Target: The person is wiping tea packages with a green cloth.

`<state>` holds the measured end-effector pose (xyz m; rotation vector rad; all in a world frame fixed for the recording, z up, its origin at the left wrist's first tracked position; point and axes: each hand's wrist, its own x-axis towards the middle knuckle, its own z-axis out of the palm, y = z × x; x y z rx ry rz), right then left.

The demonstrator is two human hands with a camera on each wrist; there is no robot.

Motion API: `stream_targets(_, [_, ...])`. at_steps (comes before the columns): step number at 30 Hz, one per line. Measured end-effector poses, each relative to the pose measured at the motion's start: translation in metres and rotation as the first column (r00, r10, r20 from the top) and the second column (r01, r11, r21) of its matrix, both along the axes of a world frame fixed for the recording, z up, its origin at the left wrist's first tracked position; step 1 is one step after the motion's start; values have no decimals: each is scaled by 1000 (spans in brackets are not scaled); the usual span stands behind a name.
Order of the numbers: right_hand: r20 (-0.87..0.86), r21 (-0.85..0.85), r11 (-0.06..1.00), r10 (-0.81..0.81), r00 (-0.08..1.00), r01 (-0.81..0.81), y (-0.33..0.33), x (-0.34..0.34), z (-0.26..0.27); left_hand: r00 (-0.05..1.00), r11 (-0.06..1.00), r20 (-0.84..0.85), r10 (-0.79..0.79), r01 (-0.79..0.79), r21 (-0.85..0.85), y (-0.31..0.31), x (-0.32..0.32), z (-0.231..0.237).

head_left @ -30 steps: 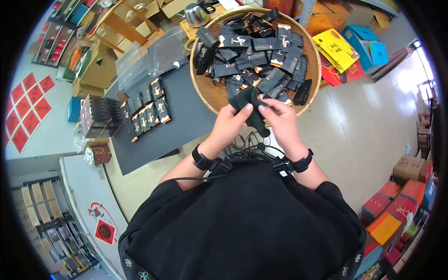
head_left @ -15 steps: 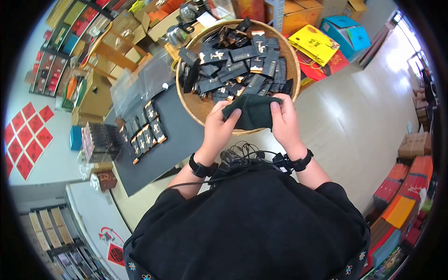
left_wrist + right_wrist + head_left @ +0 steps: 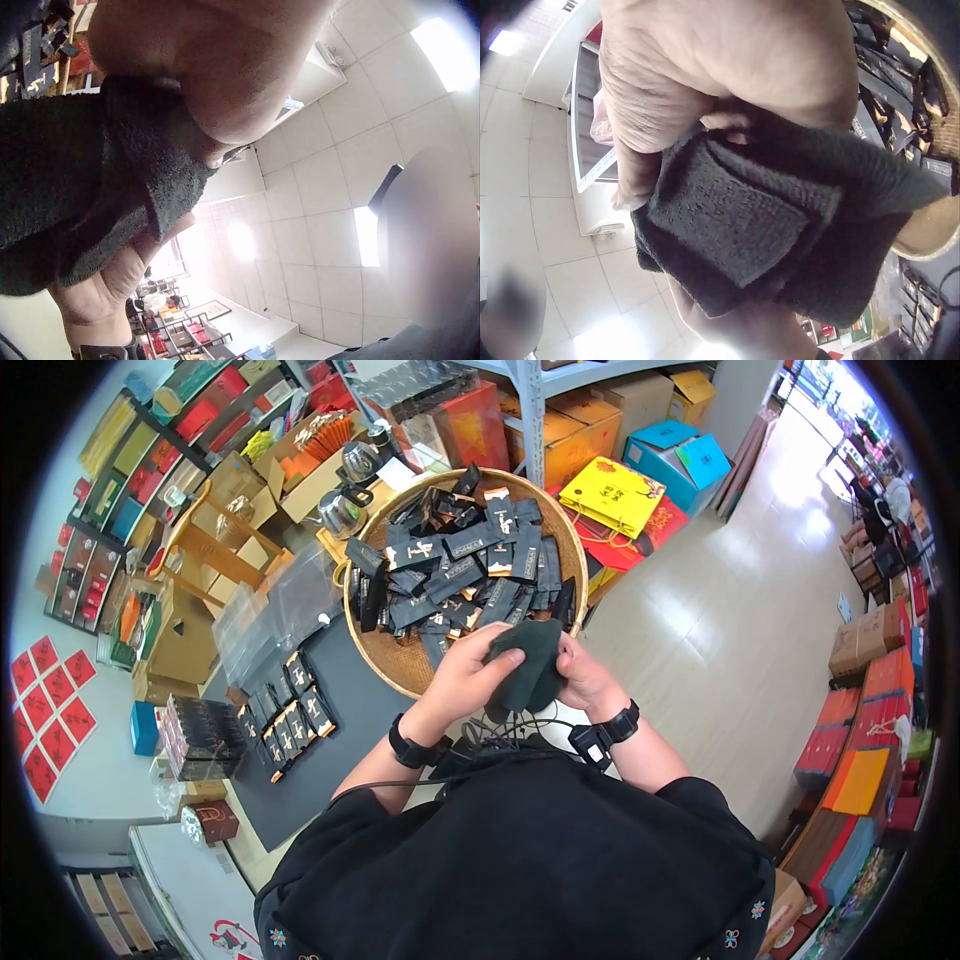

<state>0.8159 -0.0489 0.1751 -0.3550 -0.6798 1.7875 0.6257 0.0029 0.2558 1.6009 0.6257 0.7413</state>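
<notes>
A dark green, towel-like cloth [image 3: 528,670] is held between both hands, close in front of the body. My left hand [image 3: 468,678] grips its left side, thumb on top. On the other side my right hand [image 3: 590,678] pinches the cloth's edge with curled fingers. The right wrist view shows the cloth [image 3: 735,217] doubled over in layers with a fuzzy weave. Just beyond the hands stands a round woven basket [image 3: 395,672] heaped with black packets [image 3: 455,575] that bear orange and white ends.
Left of the basket, rows of black packets [image 3: 290,728] lie on a dark grey mat [image 3: 315,780]. A clear plastic box [image 3: 265,625] sits at the mat's back. Yellow bag [image 3: 612,495] and blue box [image 3: 680,455] stand behind right. Cables [image 3: 505,730] hang below the hands.
The cloth went from bunched up, to spread flat between both hands, to folded and turned more upright. Both hands keep hold of it. The head view has shifted, so the basket sits lower and further left.
</notes>
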Motion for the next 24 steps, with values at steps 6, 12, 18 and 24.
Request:
stream_targets(6, [401,-35,955,-257,879,295,16,-20,7,938,927,-97,332,-306,216,11,-14,-19])
stream_targets(12, [860,419,756,-508,47,503,45,-65,-5,870,923,-310,383,-376,82,13,-29,-44])
stream_targets(18, [732,342,859,-498,465,381,38,-87,-15,894,927,-251,371,-340,159,5,-35,-52])
stream_targets(24, [745,136,886,-387,543,444,23,-45,-50,1000,910,20,-2,10,-413,18,-25,-63])
